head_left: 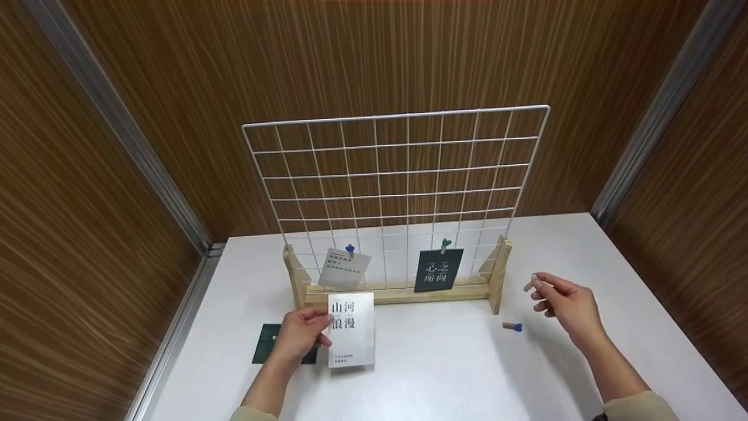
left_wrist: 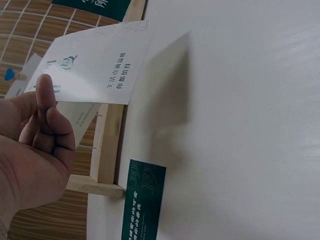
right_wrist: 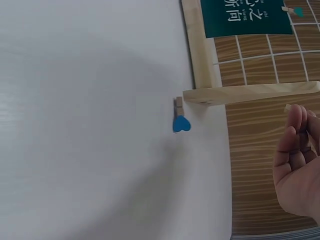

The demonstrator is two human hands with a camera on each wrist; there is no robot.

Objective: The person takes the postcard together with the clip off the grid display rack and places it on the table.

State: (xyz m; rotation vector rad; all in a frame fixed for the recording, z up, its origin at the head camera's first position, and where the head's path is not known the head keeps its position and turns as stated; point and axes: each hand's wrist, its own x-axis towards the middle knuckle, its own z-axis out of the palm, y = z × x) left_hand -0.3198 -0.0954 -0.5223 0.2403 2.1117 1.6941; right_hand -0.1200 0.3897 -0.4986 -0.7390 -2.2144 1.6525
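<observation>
My left hand [head_left: 301, 334] pinches a white card [head_left: 357, 345] with dark printed characters by its left edge, held up in front of the grid stand. In the left wrist view the same card [left_wrist: 107, 55] casts a shadow on the table. My right hand [head_left: 565, 305], to the right of the stand, pinches a small wooden clothespin [head_left: 529, 286], mostly hidden by the fingers. Below that hand a clothespin with a blue heart [head_left: 513, 327] lies on the table. A dark green card [head_left: 266, 345] lies partly behind my left hand.
A white wire grid [head_left: 391, 158] stands in a wooden base [head_left: 403, 297]. Clipped low on it are a pale card [head_left: 345, 270] under a blue-heart clothespin [head_left: 350, 249] and a dark green card [head_left: 429, 283] under a green-heart clothespin [head_left: 446, 244]. Wood-patterned walls [head_left: 380, 58] enclose the white table [head_left: 444, 362].
</observation>
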